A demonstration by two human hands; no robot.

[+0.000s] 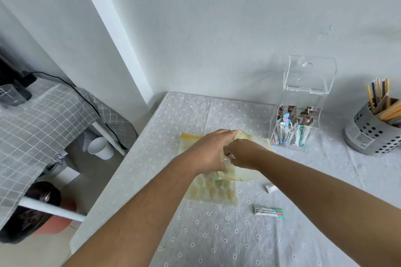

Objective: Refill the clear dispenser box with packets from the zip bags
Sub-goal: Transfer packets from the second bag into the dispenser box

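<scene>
Yellow zip bags (213, 191) lie overlapped in the middle of the table. My left hand (209, 150) grips the upper bag's mouth and holds it up. My right hand (244, 154) reaches into that bag, fingers closed around a small white packet that is mostly hidden. The clear dispenser box (298, 115) stands at the back right with its lid (309, 77) flipped up. Brown and white-green packets fill its lower part. Two loose packets lie on the cloth: a green-and-white one (269, 212) and a small white one (271, 188).
A perforated metal cup (368, 134) holding stick packets stands at the far right. The table's left edge (121, 162) drops to the floor, where a white cup (101, 148) and a dark bag (32, 208) sit beside a checked-cloth table (36, 119).
</scene>
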